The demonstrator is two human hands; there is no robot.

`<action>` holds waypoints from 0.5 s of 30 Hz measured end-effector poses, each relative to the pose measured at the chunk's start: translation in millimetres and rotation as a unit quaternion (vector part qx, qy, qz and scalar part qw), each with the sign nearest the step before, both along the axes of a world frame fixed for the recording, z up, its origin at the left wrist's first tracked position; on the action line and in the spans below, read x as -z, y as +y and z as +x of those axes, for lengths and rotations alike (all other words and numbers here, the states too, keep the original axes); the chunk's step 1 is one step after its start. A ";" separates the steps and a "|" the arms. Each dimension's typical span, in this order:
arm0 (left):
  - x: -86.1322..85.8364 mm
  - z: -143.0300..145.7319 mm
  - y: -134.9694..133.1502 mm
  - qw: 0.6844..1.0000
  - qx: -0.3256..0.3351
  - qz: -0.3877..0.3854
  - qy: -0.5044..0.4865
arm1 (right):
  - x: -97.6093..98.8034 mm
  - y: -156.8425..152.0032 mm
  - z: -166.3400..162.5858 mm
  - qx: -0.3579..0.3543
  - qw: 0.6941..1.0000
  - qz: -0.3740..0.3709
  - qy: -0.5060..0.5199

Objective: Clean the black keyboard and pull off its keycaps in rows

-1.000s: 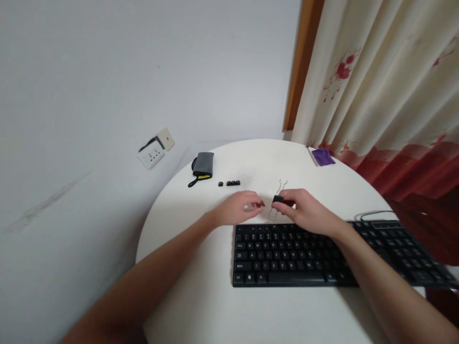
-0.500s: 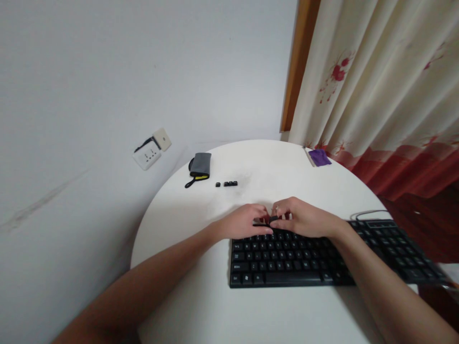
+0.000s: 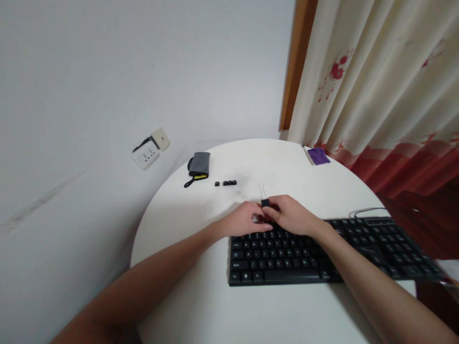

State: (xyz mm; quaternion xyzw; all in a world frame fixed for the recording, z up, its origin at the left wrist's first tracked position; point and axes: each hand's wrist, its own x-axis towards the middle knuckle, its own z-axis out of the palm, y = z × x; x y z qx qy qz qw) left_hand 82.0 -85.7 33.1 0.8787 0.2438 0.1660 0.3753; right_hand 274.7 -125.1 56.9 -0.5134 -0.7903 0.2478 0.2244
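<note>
My right hand (image 3: pixel 292 215) pinches a keycap puller (image 3: pixel 265 203), a small black block with two thin wires pointing away from me. Close beside it, my left hand (image 3: pixel 247 220) is curled over the far left part of the black keyboard (image 3: pixel 292 275). Its thumb lies across the top rows and its fingers bend toward the thumb. Whatever the left fingers hold, if anything, is hidden. The keys under both hands are covered. Several loose black keycaps (image 3: pixel 230 182) lie beyond the hands, with a single keycap (image 3: pixel 217 183) slightly apart on the left.
A grey pouch (image 3: pixel 200 164) with a black loop lies at the far left of the round white table (image 3: pixel 186 291). Purple cloth (image 3: pixel 318 156) rests near the far right edge. The keyboard cable (image 3: pixel 369 209) curves behind the keyboard. A wall socket (image 3: pixel 145 156) and curtain (image 3: pixel 358 95) are beyond.
My right hand has moved slightly left and turned the keycap puller, so its wires now show pointing away from me. The left hand stays at nearly the same place.
</note>
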 end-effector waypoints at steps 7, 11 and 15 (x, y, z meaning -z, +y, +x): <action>-2.2 -2.7 5.6 0.991 -0.089 0.058 -0.081 | 5.5 5.0 -5.4 0.069 0.988 0.033 0.134; 1.0 -2.8 7.3 0.981 -0.107 0.111 -0.114 | 14.0 10.9 -6.7 0.101 0.972 0.034 0.209; 4.1 -1.8 6.1 0.971 -0.120 0.163 -0.127 | 19.6 13.1 -8.0 0.111 0.962 0.011 0.249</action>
